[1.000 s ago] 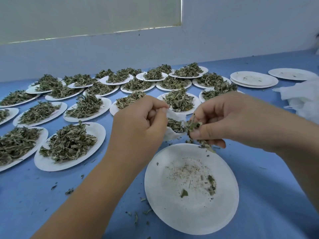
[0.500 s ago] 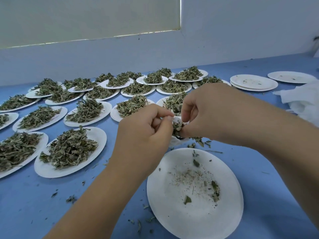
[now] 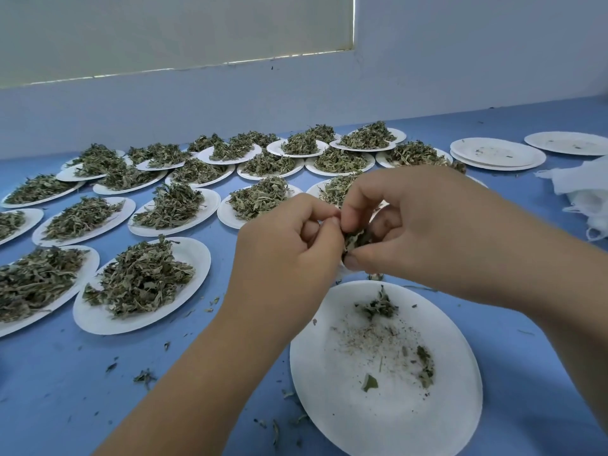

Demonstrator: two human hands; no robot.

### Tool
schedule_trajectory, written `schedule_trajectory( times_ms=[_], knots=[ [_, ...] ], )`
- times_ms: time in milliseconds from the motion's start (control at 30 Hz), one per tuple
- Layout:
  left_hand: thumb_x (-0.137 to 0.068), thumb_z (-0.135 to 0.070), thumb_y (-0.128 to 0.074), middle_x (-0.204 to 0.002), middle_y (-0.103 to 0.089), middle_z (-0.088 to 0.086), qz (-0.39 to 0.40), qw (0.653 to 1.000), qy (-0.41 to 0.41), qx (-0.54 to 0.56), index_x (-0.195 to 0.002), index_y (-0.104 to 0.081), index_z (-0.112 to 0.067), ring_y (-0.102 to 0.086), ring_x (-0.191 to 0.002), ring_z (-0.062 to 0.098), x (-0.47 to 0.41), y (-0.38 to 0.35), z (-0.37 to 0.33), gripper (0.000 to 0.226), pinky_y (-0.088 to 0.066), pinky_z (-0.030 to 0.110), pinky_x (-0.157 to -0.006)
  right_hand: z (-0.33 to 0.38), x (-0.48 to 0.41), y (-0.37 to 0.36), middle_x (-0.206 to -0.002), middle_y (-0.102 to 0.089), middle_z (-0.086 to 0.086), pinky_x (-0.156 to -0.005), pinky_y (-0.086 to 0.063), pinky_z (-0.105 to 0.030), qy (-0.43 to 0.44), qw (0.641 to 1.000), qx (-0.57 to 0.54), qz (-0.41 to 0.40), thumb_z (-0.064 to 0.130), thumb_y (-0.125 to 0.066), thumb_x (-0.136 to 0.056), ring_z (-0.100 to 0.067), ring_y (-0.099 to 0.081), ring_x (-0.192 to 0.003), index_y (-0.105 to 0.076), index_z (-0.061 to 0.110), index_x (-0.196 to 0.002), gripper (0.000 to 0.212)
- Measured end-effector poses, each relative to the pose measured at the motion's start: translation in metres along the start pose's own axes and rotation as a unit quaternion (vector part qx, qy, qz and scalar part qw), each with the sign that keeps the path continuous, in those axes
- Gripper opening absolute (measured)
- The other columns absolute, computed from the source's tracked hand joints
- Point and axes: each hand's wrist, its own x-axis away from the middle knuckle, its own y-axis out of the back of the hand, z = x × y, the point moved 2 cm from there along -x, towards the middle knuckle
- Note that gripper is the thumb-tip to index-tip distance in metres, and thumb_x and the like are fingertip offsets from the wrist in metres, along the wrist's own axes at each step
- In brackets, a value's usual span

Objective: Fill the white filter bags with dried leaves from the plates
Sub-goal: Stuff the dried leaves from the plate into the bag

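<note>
My left hand (image 3: 289, 245) and my right hand (image 3: 411, 225) meet above a nearly bare white plate (image 3: 388, 419). Between them is a white filter bag (image 3: 343, 269), almost wholly hidden; only a sliver of white shows under my right thumb. My left fingers pinch its rim. My right fingers pinch a clump of dried leaves (image 3: 357, 240) at the bag's mouth. A small tuft of leaves (image 3: 376, 306) and crumbs lie on the plate below.
Several white plates heaped with dried leaves (image 3: 141, 281) cover the blue table to the left and behind. Stacked used plates (image 3: 496, 154) and another plate (image 3: 569, 143) sit at the back right. A pile of white filter bags (image 3: 589, 195) lies at the right edge.
My right hand moved left and up against my left hand, pushing leaves into the bag. A tuft of leaves dropped onto the plate below.
</note>
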Motion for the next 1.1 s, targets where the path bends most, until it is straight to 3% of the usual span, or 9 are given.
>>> schedule_trajectory(
  times_ms=[133,233,333,467,633,767,867,967,1100],
  knots=[
    [-0.086,-0.006,-0.059,-0.047,-0.044,-0.006,-0.002,1.000,0.016,0.012,-0.080,-0.071,-0.015,-0.039,-0.042,0.004,-0.001,-0.001,0.001,0.016,-0.027,0.006,-0.044,-0.003,0.003,-0.004,-0.066,-0.061,0.023,-0.058,-0.042,-0.010,0.005,0.999,-0.025,-0.047,0.021,-0.080,-0.069,0.001,-0.054,-0.054,-0.063,0.029,-0.073,0.019],
    [-0.088,-0.005,-0.060,-0.049,-0.048,0.001,0.002,1.000,0.015,0.013,-0.080,-0.072,-0.015,-0.040,-0.043,0.003,-0.001,0.000,0.001,0.017,-0.028,0.006,-0.045,-0.004,0.005,-0.010,-0.061,-0.060,0.011,-0.059,-0.042,-0.011,0.024,0.996,-0.005,-0.083,0.019,-0.079,-0.071,0.002,-0.054,-0.058,-0.065,0.028,-0.074,0.017],
    [-0.089,-0.006,-0.061,-0.057,-0.058,0.011,0.007,1.000,0.019,0.023,-0.081,-0.072,-0.016,-0.040,-0.043,0.003,-0.001,0.001,0.001,0.017,-0.028,0.007,-0.045,-0.006,0.005,-0.012,-0.062,-0.058,0.014,-0.059,-0.042,-0.011,0.032,0.995,-0.009,-0.098,0.021,-0.080,-0.071,0.002,-0.055,-0.060,-0.068,0.030,-0.075,0.016],
    [-0.089,-0.006,-0.061,-0.058,-0.058,0.010,0.000,0.999,0.029,0.043,-0.080,-0.071,-0.016,-0.040,-0.043,0.003,-0.002,0.002,0.003,0.017,-0.030,0.007,-0.044,-0.008,0.006,-0.010,-0.073,-0.066,0.013,-0.069,-0.052,-0.021,0.043,0.994,-0.055,-0.083,0.020,-0.080,-0.073,0.002,-0.063,-0.069,-0.071,0.035,-0.081,0.019],
    [-0.089,-0.008,-0.061,-0.059,-0.059,0.011,-0.006,0.998,0.029,0.048,-0.081,-0.072,-0.017,-0.040,-0.043,0.003,-0.003,0.003,0.003,0.016,-0.031,0.010,-0.044,-0.010,0.006,-0.012,-0.068,-0.065,0.022,-0.060,-0.040,-0.002,0.067,0.990,-0.058,-0.107,0.011,-0.077,-0.077,0.012,-0.058,-0.062,-0.074,0.029,-0.082,0.020],
    [-0.089,-0.009,-0.061,-0.058,-0.061,0.006,-0.012,0.998,0.033,0.051,-0.079,-0.072,-0.020,-0.042,-0.044,0.003,-0.002,0.004,0.002,0.018,-0.032,0.011,-0.045,-0.012,0.006,-0.015,-0.057,-0.056,0.023,-0.052,-0.035,-0.003,0.073,0.989,-0.041,-0.125,0.019,-0.078,-0.076,0.004,-0.050,-0.053,-0.073,0.032,-0.079,0.015],
    [-0.089,-0.009,-0.061,-0.060,-0.063,0.006,-0.020,0.998,0.038,0.056,-0.080,-0.071,-0.020,-0.043,-0.044,0.002,-0.003,0.005,0.002,0.017,-0.034,0.011,-0.044,-0.016,0.003,-0.014,-0.059,-0.057,0.015,-0.049,-0.033,-0.011,0.061,0.986,-0.098,-0.121,0.029,-0.076,-0.075,-0.006,-0.043,-0.050,-0.074,0.036,-0.076,0.008],
    [-0.090,-0.009,-0.061,-0.056,-0.056,0.009,-0.029,0.997,0.040,0.056,-0.081,-0.071,-0.019,-0.039,-0.043,0.002,-0.004,0.006,0.003,0.017,-0.031,0.010,-0.044,-0.017,0.002,-0.008,-0.075,-0.064,0.010,-0.054,-0.039,-0.020,0.074,0.977,-0.157,-0.121,0.026,-0.075,-0.079,-0.012,-0.044,-0.058,-0.075,0.033,-0.083,0.008],
    [-0.091,-0.012,-0.061,-0.058,-0.057,0.007,-0.041,0.996,0.050,0.056,-0.080,-0.071,-0.021,-0.044,-0.047,0.004,-0.005,0.007,0.004,0.018,-0.035,0.010,-0.046,-0.029,0.000,0.001,-0.078,-0.062,0.015,-0.050,-0.038,-0.010,0.002,0.963,-0.245,-0.109,0.031,-0.071,-0.083,-0.005,-0.046,-0.056,-0.072,0.037,-0.093,0.012]
  ],
)
